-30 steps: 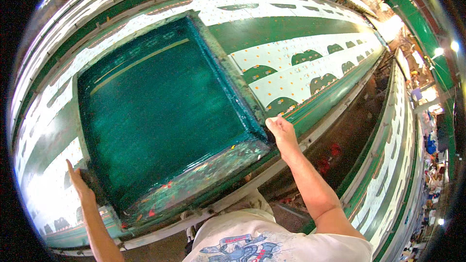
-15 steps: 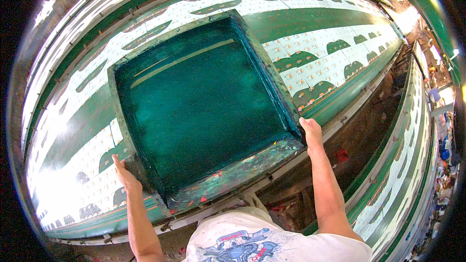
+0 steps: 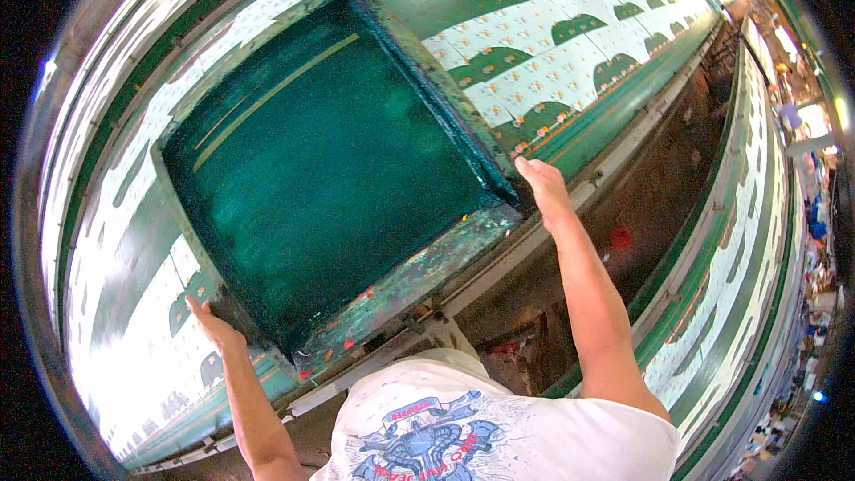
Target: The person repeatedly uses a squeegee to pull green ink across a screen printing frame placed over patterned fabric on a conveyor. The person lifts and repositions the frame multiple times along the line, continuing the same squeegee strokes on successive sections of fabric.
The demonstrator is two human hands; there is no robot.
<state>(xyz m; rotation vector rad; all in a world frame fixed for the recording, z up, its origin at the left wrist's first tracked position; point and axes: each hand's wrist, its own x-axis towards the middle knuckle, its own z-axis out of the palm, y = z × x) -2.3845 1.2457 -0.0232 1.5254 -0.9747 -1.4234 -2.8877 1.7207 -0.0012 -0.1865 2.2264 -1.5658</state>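
Presently both hands grip the green printing screen (image 3: 329, 160): left hand (image 3: 214, 325) at its near-left corner, right hand (image 3: 541, 189) near-right. Judged mid-placement on the printed cloth (image 3: 534, 36); next calls for level, aligned seating.

place: textile screen-printing workshop, I'm at one of the lines
bench (image 3: 623, 138): very long, runs down the hall
cloth (image 3: 534, 36): white with repeated green printed motifs, stretched flat
screen frame (image 3: 419, 272): big, ink-stained green
next row (image 3: 739, 240): second printed length alongside

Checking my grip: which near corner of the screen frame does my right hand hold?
The right hand grips the teal-stained wooden screen frame's near right corner; the left hand holds the near left one.
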